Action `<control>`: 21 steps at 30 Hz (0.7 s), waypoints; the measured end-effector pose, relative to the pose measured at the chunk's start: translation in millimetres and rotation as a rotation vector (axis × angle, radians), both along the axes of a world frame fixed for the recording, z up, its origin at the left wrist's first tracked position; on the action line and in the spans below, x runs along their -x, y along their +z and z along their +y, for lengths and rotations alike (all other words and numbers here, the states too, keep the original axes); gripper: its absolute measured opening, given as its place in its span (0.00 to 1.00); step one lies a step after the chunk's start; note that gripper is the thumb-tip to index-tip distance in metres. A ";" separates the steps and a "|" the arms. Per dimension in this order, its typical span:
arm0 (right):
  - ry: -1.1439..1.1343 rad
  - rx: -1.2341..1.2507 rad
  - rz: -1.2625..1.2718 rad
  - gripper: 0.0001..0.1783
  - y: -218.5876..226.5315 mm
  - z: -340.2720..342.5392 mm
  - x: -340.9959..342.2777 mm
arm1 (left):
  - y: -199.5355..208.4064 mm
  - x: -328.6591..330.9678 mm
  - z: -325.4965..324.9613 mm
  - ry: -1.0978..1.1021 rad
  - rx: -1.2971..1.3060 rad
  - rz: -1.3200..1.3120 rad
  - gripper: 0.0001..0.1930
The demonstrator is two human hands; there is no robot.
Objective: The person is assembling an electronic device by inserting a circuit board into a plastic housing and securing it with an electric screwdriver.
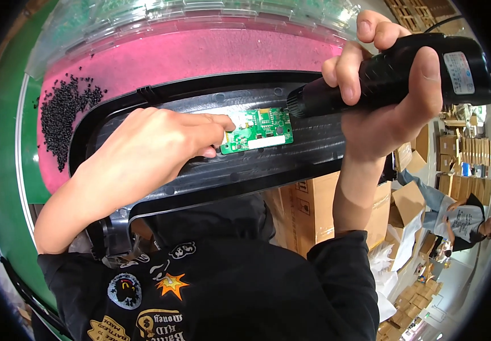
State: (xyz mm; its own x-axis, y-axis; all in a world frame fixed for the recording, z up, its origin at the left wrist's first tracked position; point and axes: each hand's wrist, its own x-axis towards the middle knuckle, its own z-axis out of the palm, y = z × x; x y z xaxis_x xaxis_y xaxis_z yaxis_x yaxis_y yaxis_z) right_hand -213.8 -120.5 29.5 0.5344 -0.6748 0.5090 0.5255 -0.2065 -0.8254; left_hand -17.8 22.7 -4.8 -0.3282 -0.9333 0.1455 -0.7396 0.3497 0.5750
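Note:
A green circuit board (259, 129) lies inside a long black plastic housing (308, 162), which stretches across in front of me. My left hand (169, 133) is at the board's left end, fingers closed on its edge. What the fingertips cover there is hidden. Wrapped in the fingers of my right hand (376, 128) is a black electric screwdriver (393, 65), held sideways with its nose pointing left. That nose reaches the board's upper right corner; whether the bit touches a screw cannot be made out.
A heap of small black screws (63, 122) lies on the pink mat (211, 54), left of the housing. Clear plastic bins (143, 25) line the far edge. A green surface (15, 148) runs along the left. Cardboard boxes (313, 210) stand below right; another person (461, 221) is farther off.

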 end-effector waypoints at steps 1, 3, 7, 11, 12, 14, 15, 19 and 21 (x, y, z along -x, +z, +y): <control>0.029 0.014 0.003 0.24 -0.1 -1.3 0.4 | 0.1 -0.2 -0.3 -0.003 0.018 -0.003 0.06; -0.015 0.038 0.051 0.25 -0.5 -0.1 -2.6 | 2.5 -0.3 -1.2 -0.003 -0.010 -0.041 0.06; -0.262 -0.038 0.215 0.27 11.5 35.1 -21.7 | 3.3 -0.8 0.2 0.004 -0.036 -0.091 0.06; -0.024 0.040 -0.014 0.28 3.4 14.6 -9.1 | -0.1 1.9 3.4 0.021 -0.023 -0.047 0.05; 0.077 0.048 -0.120 0.29 4.8 16.3 -8.8 | -8.7 1.6 3.4 0.032 0.091 0.059 0.03; 0.109 0.081 -0.226 0.31 13.8 29.1 -8.4 | -7.6 -1.5 2.4 0.042 0.206 0.160 0.01; 0.161 0.065 -0.201 0.30 26.1 36.2 -6.0 | 1.0 -2.9 1.2 0.073 0.127 0.216 0.02; 0.276 0.108 -0.130 0.29 43.3 43.7 -4.8 | -1.0 -8.5 -0.6 0.126 0.171 0.313 0.05; 0.213 0.067 -0.226 0.30 37.7 54.5 -9.3 | -0.5 -9.0 -1.6 0.127 0.198 0.313 0.05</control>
